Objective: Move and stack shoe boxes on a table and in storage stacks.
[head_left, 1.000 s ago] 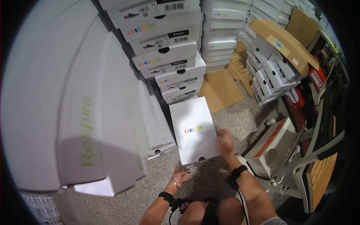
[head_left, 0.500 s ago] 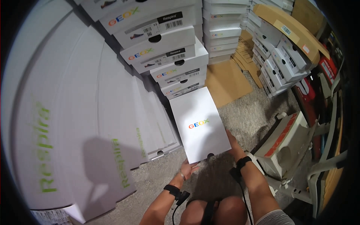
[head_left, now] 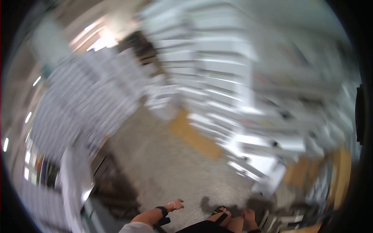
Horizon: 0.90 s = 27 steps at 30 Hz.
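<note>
My left hand [head_left: 176,204] is held out over the grey floor, with nothing seen in it; its fingers are loosely apart, though slightly blurred. My right hand [head_left: 249,216] is beside my bent knee, its fingers too smeared to read. Neither hand touches a box. To the right, white shoeboxes [head_left: 258,161] lie at the foot of a tall stack. Motion blur keeps me from telling which of them I held before.
Tall stacks of white shoeboxes [head_left: 217,73] rise ahead and to the right. More white stacked boxes [head_left: 89,97] stand at the left. Flat brown cardboard [head_left: 198,136] lies on the concrete floor [head_left: 155,155]. A whitish sack-like thing [head_left: 165,103] stands farther back.
Both hands have come off the white shoebox they were touching. My view has swung left, bringing the aisle and the left-hand stacks in; the near boxes now appear at right.
</note>
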Tool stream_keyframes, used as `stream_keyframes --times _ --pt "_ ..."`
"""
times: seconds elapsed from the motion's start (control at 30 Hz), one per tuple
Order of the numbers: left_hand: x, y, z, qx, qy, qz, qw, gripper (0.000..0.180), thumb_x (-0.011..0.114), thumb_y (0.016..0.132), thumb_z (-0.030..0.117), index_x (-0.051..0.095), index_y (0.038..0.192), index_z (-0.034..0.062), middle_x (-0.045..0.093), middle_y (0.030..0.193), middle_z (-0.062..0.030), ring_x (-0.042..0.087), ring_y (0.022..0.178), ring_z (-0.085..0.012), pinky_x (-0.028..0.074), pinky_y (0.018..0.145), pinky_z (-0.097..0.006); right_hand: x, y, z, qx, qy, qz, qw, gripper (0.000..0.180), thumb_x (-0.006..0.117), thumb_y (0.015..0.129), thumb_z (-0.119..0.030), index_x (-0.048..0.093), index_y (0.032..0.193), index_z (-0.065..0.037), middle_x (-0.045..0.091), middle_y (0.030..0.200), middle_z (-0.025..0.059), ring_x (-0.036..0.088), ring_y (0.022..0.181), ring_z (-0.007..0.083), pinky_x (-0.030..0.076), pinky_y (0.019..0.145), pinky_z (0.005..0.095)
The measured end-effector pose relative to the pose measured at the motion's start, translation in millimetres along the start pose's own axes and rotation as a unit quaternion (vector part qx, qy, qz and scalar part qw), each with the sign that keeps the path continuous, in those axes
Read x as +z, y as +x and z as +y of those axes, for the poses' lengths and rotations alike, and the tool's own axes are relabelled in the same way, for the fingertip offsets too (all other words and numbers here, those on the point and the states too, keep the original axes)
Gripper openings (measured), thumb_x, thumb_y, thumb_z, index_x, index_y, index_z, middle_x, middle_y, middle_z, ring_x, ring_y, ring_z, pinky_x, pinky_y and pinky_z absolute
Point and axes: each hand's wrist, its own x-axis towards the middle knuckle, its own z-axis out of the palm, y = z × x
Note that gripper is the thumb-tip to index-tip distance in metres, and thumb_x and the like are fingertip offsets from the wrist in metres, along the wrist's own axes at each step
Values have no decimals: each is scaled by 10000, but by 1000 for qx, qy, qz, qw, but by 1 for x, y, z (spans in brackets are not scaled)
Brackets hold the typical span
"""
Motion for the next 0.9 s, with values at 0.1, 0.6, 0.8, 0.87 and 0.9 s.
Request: stream_keyframes --times 0.1,0.6,0.8,0.87,0.9 --pt "-40 -103 50 -100 -125 60 985 524 577 688 273 499 1157 53 566 1070 -159 528 1001 -292 421 848 -371 1 -22 -9 -146 -233 -61 960 307 516 795 -357 613 908 -89 617 893 147 578 830 256 438 728 433" --pt "78 -249 -112 -67 -691 450 563 498 657 694 175 478 1145 61 563 993 -79 537 861 -155 447 723 -284 319 -31 -330 -92 -374 -480 788 282 544 800 -300 593 900 -41 595 810 66 552 724 155 467 599 290" --pt "15 -310 -236 -177 -653 489 551 525 648 710 189 455 1188 87 548 1045 -98 535 919 -167 444 752 -280 552 -63 -436 -131 -350 -544 752 218 554 800 -216 584 901 -25 603 814 78 568 728 169 477 620 296" --pt "-12 -319 -273 -130 -652 543 513 538 640 736 216 433 1218 101 535 1079 -120 527 972 -199 441 790 -299 627 -79 -481 -138 -358 -542 747 143 533 799 -137 584 822 -6 617 764 104 599 661 188 479 557 290" --pt "-30 -333 -287 -133 -656 533 518 538 640 736 216 433 1218 101 535 1079 -120 527 972 -199 441 790 -299 660 -87 -504 -143 -356 -551 741 147 534 807 -146 580 846 -12 616 784 94 597 691 188 481 591 291"
